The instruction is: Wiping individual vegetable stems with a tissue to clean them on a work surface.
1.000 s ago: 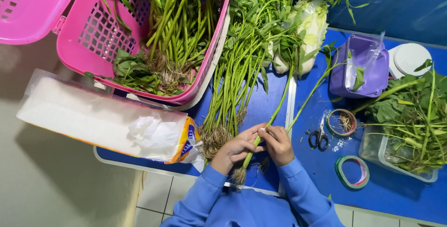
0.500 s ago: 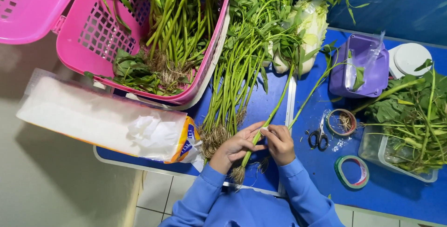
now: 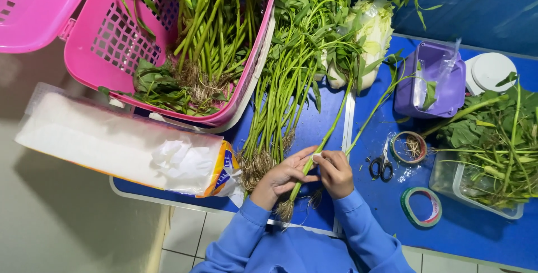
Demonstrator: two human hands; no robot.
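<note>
A single long green vegetable stalk with a tuft of pale roots at its lower end [image 3: 311, 163] lies on the blue table [image 3: 476, 234], just in front of the person. Its long axis runs on a diagonal: roots down near the table's near edge, close to the left wrist, stem climbing up and to the right toward the leafy tops by the pale head of cabbage [image 3: 374, 32]. Both hands meet on the stalk's lower stretch, a little above the roots. The left hand [image 3: 284, 173] comes in from the stalk's left side, fingers curled and closed around the stem; the right hand [image 3: 335, 172] sits on the opposite side, thumb and forefinger pinched against the stem at a small pale patch (whether that is a strip of tape or just fingertip, I cannot tell). The two hands are about equally near, touching one another.

To the left lies a loose bundle of similar rooted green stalks [image 3: 277, 110]. Right of the hands, well apart from the stalk, sit small black-handled scissors [image 3: 382, 165] and a green roll of tape [image 3: 421, 207].
</note>
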